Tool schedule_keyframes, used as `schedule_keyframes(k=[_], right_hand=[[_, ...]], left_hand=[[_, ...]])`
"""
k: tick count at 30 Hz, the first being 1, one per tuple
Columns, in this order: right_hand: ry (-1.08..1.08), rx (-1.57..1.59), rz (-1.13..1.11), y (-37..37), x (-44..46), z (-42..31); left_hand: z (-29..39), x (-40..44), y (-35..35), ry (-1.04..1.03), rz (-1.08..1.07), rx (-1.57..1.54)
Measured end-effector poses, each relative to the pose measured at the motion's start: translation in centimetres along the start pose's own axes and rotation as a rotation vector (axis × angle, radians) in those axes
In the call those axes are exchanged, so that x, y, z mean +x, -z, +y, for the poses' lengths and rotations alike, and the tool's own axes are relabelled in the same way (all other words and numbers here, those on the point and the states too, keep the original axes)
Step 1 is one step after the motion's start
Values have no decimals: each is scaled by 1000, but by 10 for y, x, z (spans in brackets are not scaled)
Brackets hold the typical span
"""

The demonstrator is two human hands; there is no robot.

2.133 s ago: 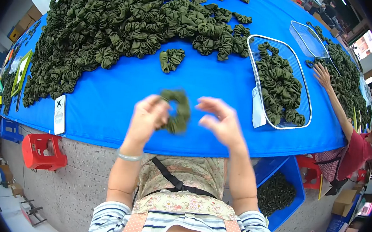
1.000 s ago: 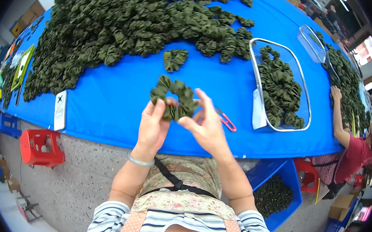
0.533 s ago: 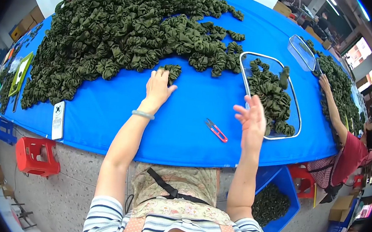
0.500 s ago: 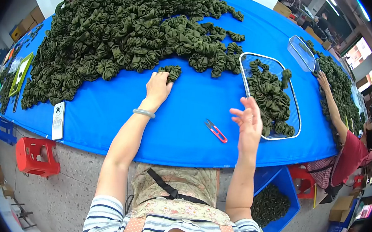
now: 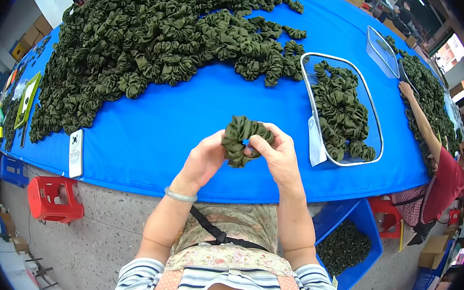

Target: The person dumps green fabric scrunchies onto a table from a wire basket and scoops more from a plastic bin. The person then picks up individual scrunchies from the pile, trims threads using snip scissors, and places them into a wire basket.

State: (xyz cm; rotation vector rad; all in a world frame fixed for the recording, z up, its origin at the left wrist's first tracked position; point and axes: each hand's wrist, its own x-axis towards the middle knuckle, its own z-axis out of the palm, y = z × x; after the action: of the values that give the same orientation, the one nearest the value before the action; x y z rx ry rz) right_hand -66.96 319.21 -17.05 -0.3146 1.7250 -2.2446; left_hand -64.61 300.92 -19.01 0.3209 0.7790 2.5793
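Note:
A dark green scrunchie (image 5: 236,152) is held up in front of me over the blue table. My left hand (image 5: 203,159) grips its left side, the fingers partly hidden behind the fabric. On the other side, my right hand (image 5: 283,158) pinches the scrunchie with the thumb near its centre hole. Beyond my hands lies a large pile of similar scrunchies (image 5: 158,44). To the right of my right hand stands a white-rimmed mesh basket (image 5: 379,116) with several scrunchies in it, and a white tag (image 5: 316,142) hangs at its near left edge.
A white phone-like object (image 5: 76,153) lies near the front edge of the blue table (image 5: 132,153). At right, a co-worker's hand (image 5: 407,90) is by another scrunchie pile and a clear basket (image 5: 383,52). Below are a red stool (image 5: 53,198) and a blue bin (image 5: 362,267).
My left hand has come back from the pile's edge with a scrunchie, and my right hand has moved left onto it. The red thread snips seen on the table earlier are no longer visible.

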Motion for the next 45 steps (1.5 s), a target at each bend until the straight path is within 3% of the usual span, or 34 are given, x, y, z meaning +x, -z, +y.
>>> schedule_keyframes(k=[1,4,5,9,10,13,18,20,23,26,27,29,32,34,35,36,38,39,42,43,44,45], right_hand=[[24,-36,35,-6,-1,-1],[-71,-288,-145,-3,-5,-4],[-104,-310,-147,-5,-6,-10],[-55,-125,87,16,-9,-18],[-12,28,110,24,-8,-23],[9,43,126,21,-6,-17],[73,272,-43,-5,-3,22],[63,235,-37,-17,-10,30],[100,258,34,-23,-11,38],[161,459,78,-24,-10,41],[177,548,82,-25,-11,42],[158,694,101,-33,-17,37],[100,737,-69,-28,-25,29],[102,568,-31,-16,-25,15],[97,561,-80,-5,-29,4],[95,554,-130,1,-31,-6],[35,408,-122,-5,-34,-14],[0,303,-116,-12,-33,-16],[-12,154,-73,-19,-30,-18],[-17,173,-52,-9,-31,-20],[-20,193,-27,1,-32,-23],[53,252,-73,9,-27,-18]], left_hand=[[-4,0,2,-38,151,47],[-4,0,-4,-32,304,613],[-1,-1,-8,52,259,542],[13,-13,3,43,150,253],[14,-17,2,94,150,366],[16,-24,1,267,121,677],[-19,0,-23,-417,389,-87],[-26,3,-20,-511,366,-162],[-38,7,-24,-517,416,47],[-40,2,-16,-466,313,-28],[-38,1,-22,-433,418,-120],[-35,-3,-15,-358,252,-265],[-25,-14,0,-284,98,-424],[-15,-24,10,-246,25,-509],[-9,-33,6,-199,117,-218],[1,-37,8,-128,-53,110],[12,-38,-9,36,-14,208],[24,-39,-23,189,116,343],[23,-36,-38,135,273,692],[18,-39,-17,-202,307,574],[30,-40,-15,-336,405,373],[31,-42,-4,-329,378,299]])
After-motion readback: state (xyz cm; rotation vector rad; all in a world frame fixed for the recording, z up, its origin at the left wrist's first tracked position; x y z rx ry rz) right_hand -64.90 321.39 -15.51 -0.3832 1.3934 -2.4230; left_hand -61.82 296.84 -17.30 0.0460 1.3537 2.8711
